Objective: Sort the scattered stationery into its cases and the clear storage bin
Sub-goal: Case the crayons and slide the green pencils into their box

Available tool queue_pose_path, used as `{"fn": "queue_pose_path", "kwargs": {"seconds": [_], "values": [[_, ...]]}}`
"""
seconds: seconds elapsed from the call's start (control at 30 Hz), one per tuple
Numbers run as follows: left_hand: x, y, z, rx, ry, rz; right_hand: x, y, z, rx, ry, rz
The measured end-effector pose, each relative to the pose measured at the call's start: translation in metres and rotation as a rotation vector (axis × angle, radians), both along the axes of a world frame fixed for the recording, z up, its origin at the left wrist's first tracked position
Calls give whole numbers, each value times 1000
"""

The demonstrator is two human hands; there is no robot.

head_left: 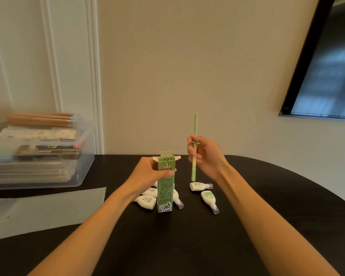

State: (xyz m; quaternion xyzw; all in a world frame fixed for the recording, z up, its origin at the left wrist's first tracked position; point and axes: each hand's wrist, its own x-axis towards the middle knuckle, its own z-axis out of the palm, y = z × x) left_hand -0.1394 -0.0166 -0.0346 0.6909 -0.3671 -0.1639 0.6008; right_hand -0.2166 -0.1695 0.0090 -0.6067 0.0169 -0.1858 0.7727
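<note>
While green pencil box (165, 182) was gripped upright at frame centre by left hand (151, 174), green pencil (194, 148) was pinched near-vertical in right hand (204, 156), just right. Tip best aligned over open top, lowered straight.

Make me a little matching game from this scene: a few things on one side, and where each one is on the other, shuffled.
Things:
1. Tall green cardboard pencil box with a panda print
2. Slim green pencil
3. Bundle of brown wooden pencils
4. White correction-tape dispenser with a green patch

Places:
A. Lying flat on the black table
B. On top of the clear plastic storage bin
C. Held upright in the left hand
D. Pinched in the right hand, raised above the table

Pairs: 1-C, 2-D, 3-B, 4-A
</note>
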Motion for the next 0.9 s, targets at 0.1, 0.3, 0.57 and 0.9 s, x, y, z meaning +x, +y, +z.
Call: {"fn": "queue_pose_path", "kwargs": {"seconds": [0.1,0.3,0.57,0.9], "values": [[-2,-2,3,18,-8,-21,0,3,4,75,-64,38],[-4,-10,3,33,5,-16,3,5,8,110,-124,-59],[-1,-11,2,24,15,13,-1,-1,10,104,-60,-203],[-6,-21,3,-123,-143,221,-12,-4,13,370,-178,155]]}}
